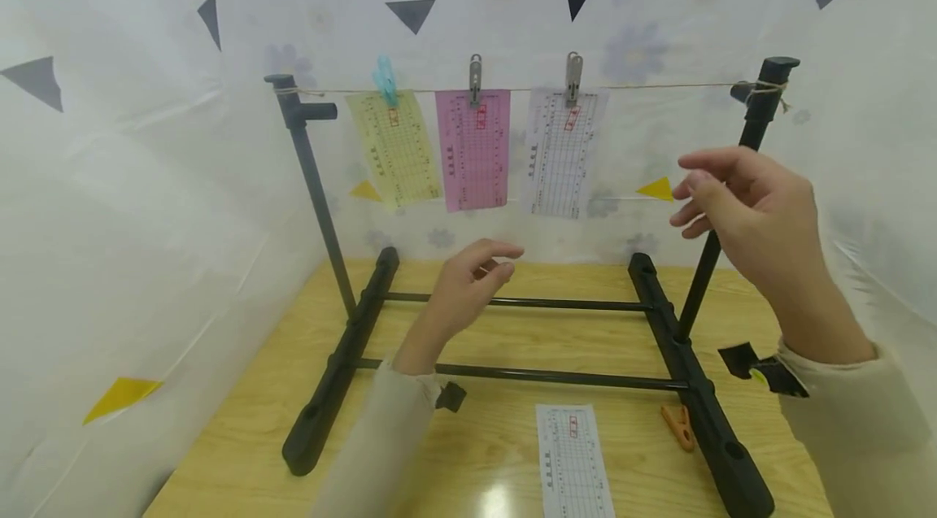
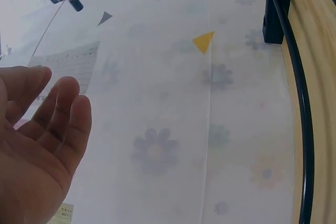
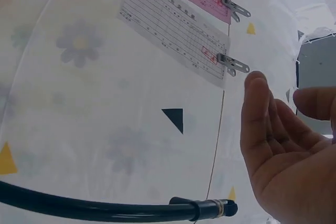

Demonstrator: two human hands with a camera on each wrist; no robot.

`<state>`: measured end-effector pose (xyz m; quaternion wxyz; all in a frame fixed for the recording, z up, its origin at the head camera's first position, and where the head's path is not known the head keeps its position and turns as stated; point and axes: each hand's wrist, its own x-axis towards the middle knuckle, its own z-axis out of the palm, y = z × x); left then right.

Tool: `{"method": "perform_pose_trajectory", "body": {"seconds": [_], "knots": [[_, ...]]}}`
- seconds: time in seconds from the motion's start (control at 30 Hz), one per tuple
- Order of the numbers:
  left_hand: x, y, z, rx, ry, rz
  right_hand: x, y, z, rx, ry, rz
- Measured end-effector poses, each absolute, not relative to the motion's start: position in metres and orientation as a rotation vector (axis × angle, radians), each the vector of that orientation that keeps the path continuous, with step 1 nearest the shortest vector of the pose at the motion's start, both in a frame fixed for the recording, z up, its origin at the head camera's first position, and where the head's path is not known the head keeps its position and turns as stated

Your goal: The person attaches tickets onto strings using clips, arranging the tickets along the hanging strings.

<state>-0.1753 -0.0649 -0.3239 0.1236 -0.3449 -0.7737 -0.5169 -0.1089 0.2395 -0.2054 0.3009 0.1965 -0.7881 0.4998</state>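
Three printed slips hang from a thin string [image 1: 659,85]. A light blue clip [image 1: 384,80] holds the yellow slip [image 1: 395,152], a metal clip [image 1: 476,79] the pink slip [image 1: 474,160], and another metal clip [image 1: 574,79] the white slip [image 1: 562,168]. My left hand [image 1: 468,290] is in the air below the pink slip, fingers loosely bent, holding nothing. Further right, my right hand [image 1: 761,217] hovers in front of the right post [image 1: 750,124], fingers relaxed and nothing between them. In the right wrist view, that hand [image 3: 289,140] appears below the metal clip [image 3: 233,64].
A second white slip [image 1: 574,461] lies on the wooden table [image 1: 468,453], left of an orange clip [image 1: 679,427]. The black frame has two feet, two crossbars [image 1: 542,376] and a left post [image 1: 318,193]. White patterned sheeting [image 1: 183,176] surrounds the table.
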Motion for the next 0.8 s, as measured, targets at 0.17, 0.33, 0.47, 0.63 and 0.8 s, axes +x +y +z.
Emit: {"method": "perform_pose_trajectory", "body": {"seconds": [0.17, 0.33, 0.47, 0.63, 0.8], "knots": [[-0.157, -0.077, -0.337, -1.035, -2.291, -1.434, -0.092, 0.251, -0.243, 0.493, -2.357, 1.086], [-0.143, -0.088, -0.350, -1.026, -2.363, -1.329, -0.077, 0.267, -0.279, 0.458, -2.535, 0.948], [-0.132, -0.094, -0.362, -1.010, -2.433, -1.289, -0.068, 0.274, -0.306, 0.466, -2.669, 0.908], [-0.121, -0.098, -0.383, -0.960, -2.537, -1.294, -0.061, 0.275, -0.338, 0.423, -2.812, 0.924], [-0.110, -0.101, -0.405, -0.850, -2.667, -1.385, -0.059, 0.275, -0.368, 0.377, -2.920, 0.922]]}}
